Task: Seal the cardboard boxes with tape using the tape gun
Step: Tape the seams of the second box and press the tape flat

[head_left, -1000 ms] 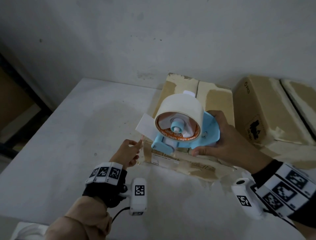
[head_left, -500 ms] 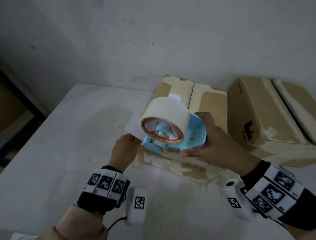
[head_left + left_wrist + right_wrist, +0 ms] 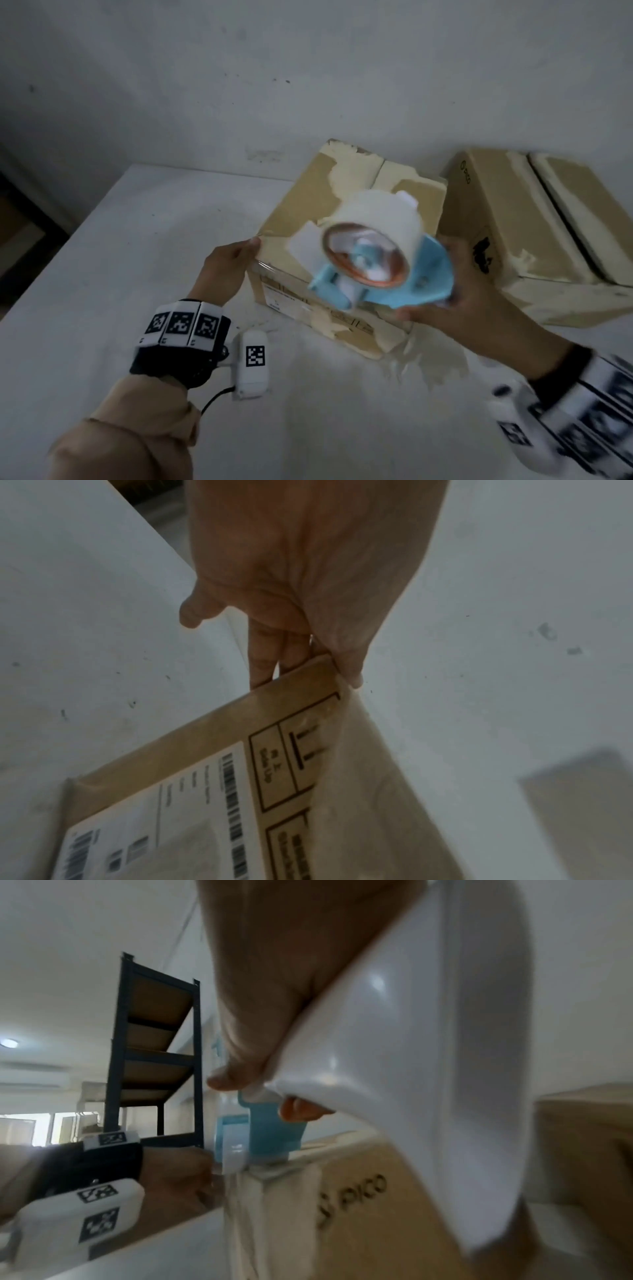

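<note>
A cardboard box (image 3: 301, 202) with torn pale tape on its flaps stands on the white table; its labelled side (image 3: 192, 791) faces me. My left hand (image 3: 229, 263) holds the box's near left top corner, thumb (image 3: 349, 669) on one face and fingers (image 3: 263, 666) on the other, over a clear strip of tape. My right hand (image 3: 455, 298) grips a blue tape gun (image 3: 418, 281) carrying a wide white tape roll (image 3: 380, 222), blurred, just over the box top. In the right wrist view the gun's blue nose (image 3: 274, 1131) sits at the box's top edge (image 3: 346, 1191).
A second cardboard box (image 3: 513, 233) lies right beside the first, against the wall. Bare white table (image 3: 102, 274) spreads to the left and front. A dark metal shelf unit (image 3: 154, 1056) stands off to the left of the table.
My left hand let go of the tape end it pinched and now holds the box's corner. The tape gun swung right, over the box top.
</note>
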The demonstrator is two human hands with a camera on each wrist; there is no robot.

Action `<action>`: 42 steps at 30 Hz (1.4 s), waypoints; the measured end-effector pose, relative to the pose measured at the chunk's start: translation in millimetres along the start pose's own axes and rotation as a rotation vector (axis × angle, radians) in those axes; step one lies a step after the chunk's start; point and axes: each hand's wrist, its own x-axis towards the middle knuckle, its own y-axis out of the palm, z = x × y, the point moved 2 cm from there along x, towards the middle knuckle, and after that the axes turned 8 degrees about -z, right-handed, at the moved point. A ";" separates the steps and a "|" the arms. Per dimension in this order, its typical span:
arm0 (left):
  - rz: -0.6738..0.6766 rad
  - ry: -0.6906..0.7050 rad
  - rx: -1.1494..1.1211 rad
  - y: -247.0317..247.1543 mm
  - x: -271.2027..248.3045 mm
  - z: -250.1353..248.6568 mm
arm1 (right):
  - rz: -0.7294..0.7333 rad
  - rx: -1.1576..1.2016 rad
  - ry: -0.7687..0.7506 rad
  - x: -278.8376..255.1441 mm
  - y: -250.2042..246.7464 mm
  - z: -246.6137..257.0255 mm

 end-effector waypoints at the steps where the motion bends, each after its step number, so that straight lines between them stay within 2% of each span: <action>1: 0.003 0.014 0.017 0.2 -0.6 0.3 | -0.018 0.013 0.026 -11.0 -9.7 -6.8; 5: -0.065 0.015 0.111 1.1 -4.2 -7.2 | -0.070 0.069 0.037 -20.0 -16.1 -27.5; 7: -0.114 0.027 0.365 3.7 -11.3 -15.1 | -0.126 0.068 -0.015 -19.8 -14.9 -31.0; 10: -0.064 0.277 0.738 26.4 -36.4 -31.2 | -0.118 0.087 -0.037 -21.0 -12.9 -22.7; 12: 0.009 0.324 0.784 40.9 -50.0 -36.0 | -0.128 0.072 -0.064 -18.6 -11.9 -22.8; 14: 0.025 0.284 0.832 44.0 -50.1 -35.7 | -0.127 0.069 -0.086 -15.3 -12.0 -22.3; 17: -0.014 0.298 0.936 37.6 -32.0 -32.5 | -0.111 0.060 -0.099 -9.9 -6.8 -14.5; 22: 0.061 0.245 0.986 26.2 -0.9 -36.7 | -0.089 0.043 -0.087 11.9 11.9 -5.3; 24: 0.086 0.386 0.918 29.0 -8.7 -46.0 | -0.082 0.054 -0.074 16.7 16.1 -0.4; 25: 0.102 0.497 0.949 32.0 -14.8 -50.9 | -0.084 0.057 -0.075 17.0 16.6 0.6; 26: 0.113 0.535 0.988 33.6 -19.8 -54.9 | -0.086 0.059 -0.072 16.1 16.5 0.4; 29: 0.215 0.271 0.985 36.2 -19.1 -47.0 | -0.104 0.056 -0.059 7.4 15.5 0.0; 30: 0.236 0.235 0.996 34.7 -17.1 -47.8 | -0.112 0.053 -0.058 3.0 14.9 -0.4; 34: 0.216 0.270 0.953 37.8 -9.9 -42.9 | -0.142 0.074 -0.054 -26.6 0.6 -12.6; 38: 0.207 0.265 0.934 39.5 -10.2 -42.8 | -0.199 0.107 0.032 -63.8 -27.2 -43.4; 42: 0.194 0.267 0.916 41.2 -8.9 -40.6 | -0.260 0.066 0.041 -76.6 -32.4 -54.1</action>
